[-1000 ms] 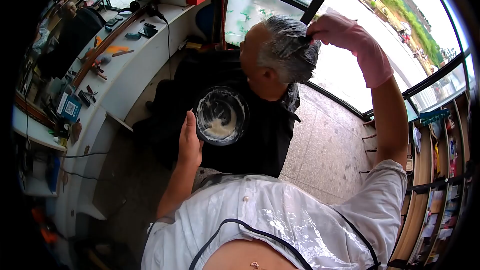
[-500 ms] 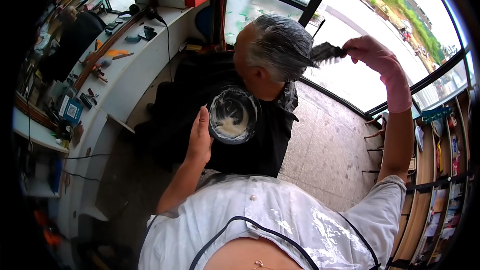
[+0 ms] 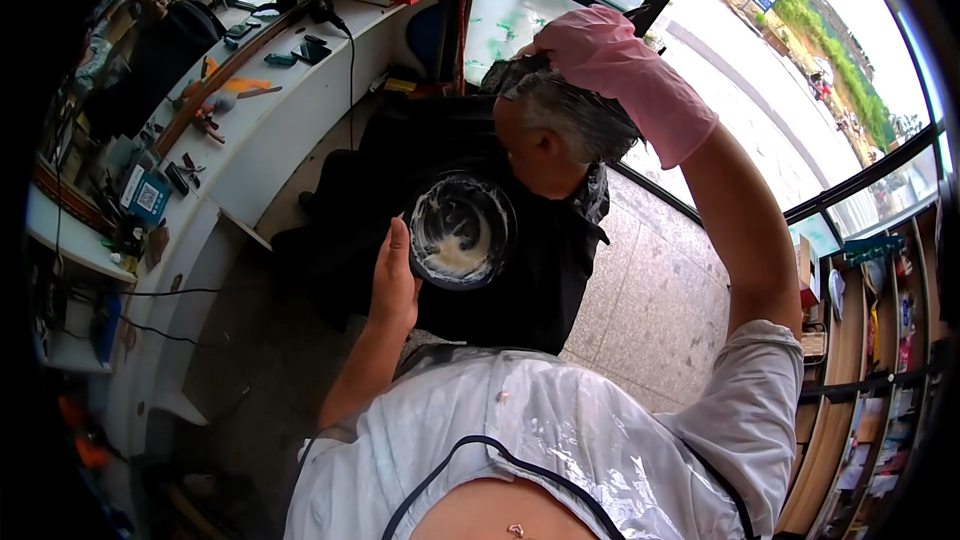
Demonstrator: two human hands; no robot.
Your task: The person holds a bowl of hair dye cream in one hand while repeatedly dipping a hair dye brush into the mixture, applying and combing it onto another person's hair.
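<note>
My left hand grips a black bowl by its left side, thumb at the rim. Whitish cream is pooled at its bottom and smeared up its walls. In a pink glove, my right hand is closed over the top of a seated person's head. It holds a black tint brush with comb teeth, now at the front hair and partly covered by the glove. The person's grey hair looks wet and slicked. A black cape drapes the body below the bowl.
A white counter with a mirror runs along the left, holding clippers, phones and small tools. A cord hangs off its edge. Glass doors stand behind the person. Shelves with packages line the right side.
My right hand has swung left with the tint brush, from out behind the head to over its top and front. The bowl stays nearly in place.
</note>
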